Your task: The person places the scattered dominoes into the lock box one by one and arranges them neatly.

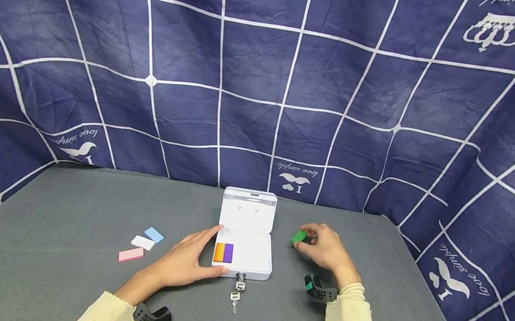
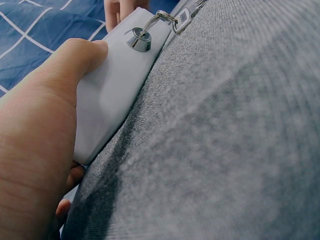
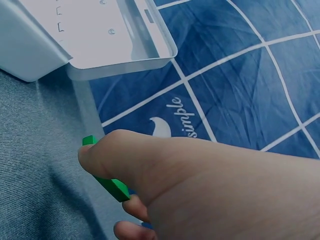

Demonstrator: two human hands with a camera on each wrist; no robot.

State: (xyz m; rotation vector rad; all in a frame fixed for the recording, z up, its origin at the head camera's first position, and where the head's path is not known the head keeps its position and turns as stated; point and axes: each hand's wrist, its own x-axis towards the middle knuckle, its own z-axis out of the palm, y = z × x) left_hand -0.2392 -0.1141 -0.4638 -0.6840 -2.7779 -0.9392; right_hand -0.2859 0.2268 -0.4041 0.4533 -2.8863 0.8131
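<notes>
While the left hand [image 1: 191, 262] spreads wide along the left edge of the box [image 1: 253, 249], the right hand [image 1: 326, 248] pinches the green block [image 1: 298, 238], apart from the box's right edge, long axis slanting rightward toward the tabletop [image 1: 66, 265]'s far edge.

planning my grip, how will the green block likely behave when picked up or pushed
The green block is probably stiff: its edges look straight though the right hand pinches it. Its flat faces suggest it would slide rather than roll.
</notes>
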